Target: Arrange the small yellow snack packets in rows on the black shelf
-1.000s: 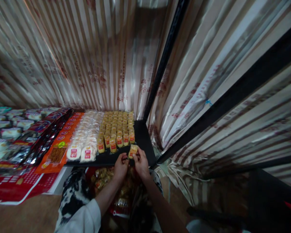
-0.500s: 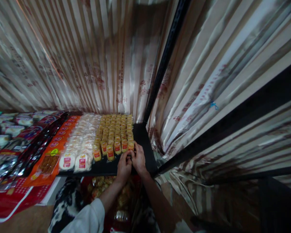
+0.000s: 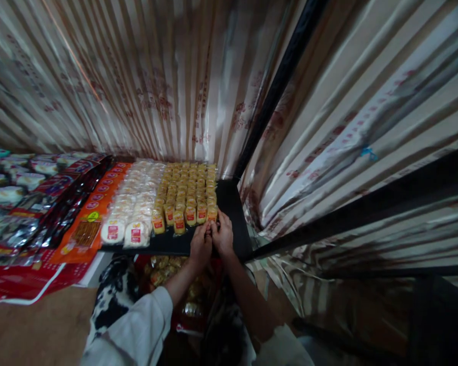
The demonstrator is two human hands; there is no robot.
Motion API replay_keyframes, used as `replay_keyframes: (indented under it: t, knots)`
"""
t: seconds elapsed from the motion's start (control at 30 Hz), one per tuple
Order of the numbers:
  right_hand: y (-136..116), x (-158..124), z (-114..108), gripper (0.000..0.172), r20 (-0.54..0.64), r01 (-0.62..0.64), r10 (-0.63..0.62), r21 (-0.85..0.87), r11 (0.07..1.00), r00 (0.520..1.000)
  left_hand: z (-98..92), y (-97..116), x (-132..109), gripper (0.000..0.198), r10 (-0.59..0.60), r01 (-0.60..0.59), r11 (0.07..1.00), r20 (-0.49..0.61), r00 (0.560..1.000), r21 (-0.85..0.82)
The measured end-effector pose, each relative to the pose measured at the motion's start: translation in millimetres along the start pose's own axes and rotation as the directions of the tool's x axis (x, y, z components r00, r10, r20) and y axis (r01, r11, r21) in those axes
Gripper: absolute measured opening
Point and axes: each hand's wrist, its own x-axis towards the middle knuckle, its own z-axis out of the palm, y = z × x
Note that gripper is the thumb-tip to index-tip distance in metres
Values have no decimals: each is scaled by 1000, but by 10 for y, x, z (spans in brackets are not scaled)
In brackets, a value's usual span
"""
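Now up against the block: the yellow packet [image 3: 211, 213] no longer hangs clear of its neighbours near the shelf's front edge, as it does a second earlier, but sits at the near end of the rightmost row. Label faces the person, its lower part masked by fingers. Gap between packet and row has closed.

Right hand [image 3: 223, 235] grips the packet, fingers along its right side, thumb at the low front. Left hand [image 3: 201, 247] has come forward with it, fingers curled, tips meeting the right thumb just below the packet; whether it pinches anything, cannot tell. Both wrists cross above the front edge of the black shelf [image 3: 232, 208], toward its right corner.

Reading of the change: this packet looks all but placed, lacking only release and perhaps a small straightening. The rows of yellow packets [image 3: 187, 185] run to the back edge; two near ends further left jut closer to the front edge, so the line is uneven.

Left along the shelf: white packets [image 3: 137, 190], touching the block, then an orange bag [image 3: 86, 223] overhanging the front edge. Below, between the knees: loose gold packets [image 3: 162, 269] in a red container [image 3: 189, 325].
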Motion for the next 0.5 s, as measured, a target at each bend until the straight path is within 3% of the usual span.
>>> replay_keyframes:
  t: [0.17,0.33,0.43,0.5]
  knots:
    - [-75,-37,-67,52,-43,5,0,130,991,999,-174,12,-314,34,85,-85,996,-17,996,-12]
    - [-334,-339,-240,40,-171,46,-11,200,979,985,-607,-173,-720,29,29,-35,998,100,995,60]
    - [-484,-708,-236,28,-41,44,-34,255,966,999,-888,-455,-859,31,-165,110,955,183,969,275]
    - [-523,-997,-120,22,172,74,-124,269,960,977,-1027,-661,-913,29,-355,167,821,260,898,546]
